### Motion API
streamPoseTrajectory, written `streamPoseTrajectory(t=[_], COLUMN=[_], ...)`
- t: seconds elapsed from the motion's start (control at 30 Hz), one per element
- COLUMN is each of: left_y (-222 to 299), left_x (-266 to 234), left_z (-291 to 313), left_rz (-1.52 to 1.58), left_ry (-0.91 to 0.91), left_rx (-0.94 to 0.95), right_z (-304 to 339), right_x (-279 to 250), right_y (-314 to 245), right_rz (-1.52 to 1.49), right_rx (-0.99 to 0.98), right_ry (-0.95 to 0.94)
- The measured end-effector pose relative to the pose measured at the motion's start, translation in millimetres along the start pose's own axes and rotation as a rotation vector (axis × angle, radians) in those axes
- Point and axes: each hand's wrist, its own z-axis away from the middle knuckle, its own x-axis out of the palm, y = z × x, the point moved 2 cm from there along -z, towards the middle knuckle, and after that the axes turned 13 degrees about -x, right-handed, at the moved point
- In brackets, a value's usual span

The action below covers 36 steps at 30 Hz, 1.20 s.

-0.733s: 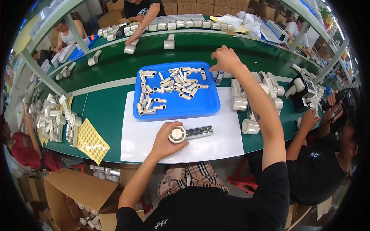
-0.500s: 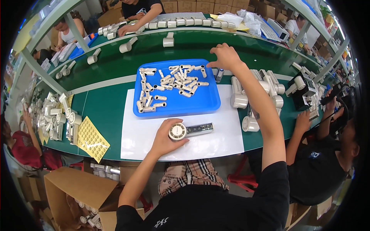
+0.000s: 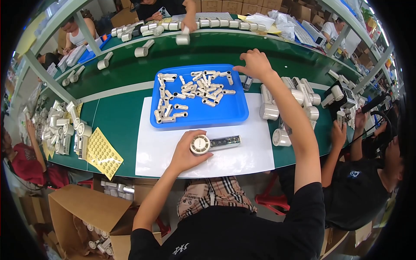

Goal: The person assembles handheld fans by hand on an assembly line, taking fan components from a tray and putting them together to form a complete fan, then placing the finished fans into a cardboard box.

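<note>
My left hand is wrapped about a white fan, thumb along the near side of its round head and fingers along the far side. The handle points away to the right of that hand, its dark inner parts showing. Under both lies a white sheet; I cannot tell whether the fan rests on it.

My right hand is far forward, just by the far right corner of the blue tray, thumb and fingers apart and loosely bent; I see nothing between them. Just below it stands a small clear item, partly hidden.

White pieces lie in the tray, left of my right hand and ahead of my left. More fans sit beside my right forearm; a yellow sheet lies well left of my left hand.
</note>
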Motion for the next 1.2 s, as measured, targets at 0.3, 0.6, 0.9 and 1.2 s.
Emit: streamPoseTrajectory(t=[0.3, 0.6, 0.9, 1.2], left_y=[-2, 0, -7, -5], left_x=[1, 0, 2, 2], left_z=[-1, 0, 1, -2], left_rz=[0.005, -0.004, 0.164, 0.055], left_ry=[-0.01, 0.019, 0.068, 0.049], left_rx=[-0.007, 0.001, 0.0, 0.1], right_z=[10, 32, 86, 153], right_x=[-20, 73, 2, -3], right_y=[-21, -75, -100, -116], right_rz=[0.057, 0.108, -0.687, -1.058], right_rx=[-0.272, -0.311, -0.331, -0.273], right_ry=[0.57, -0.002, 0.123, 0.065])
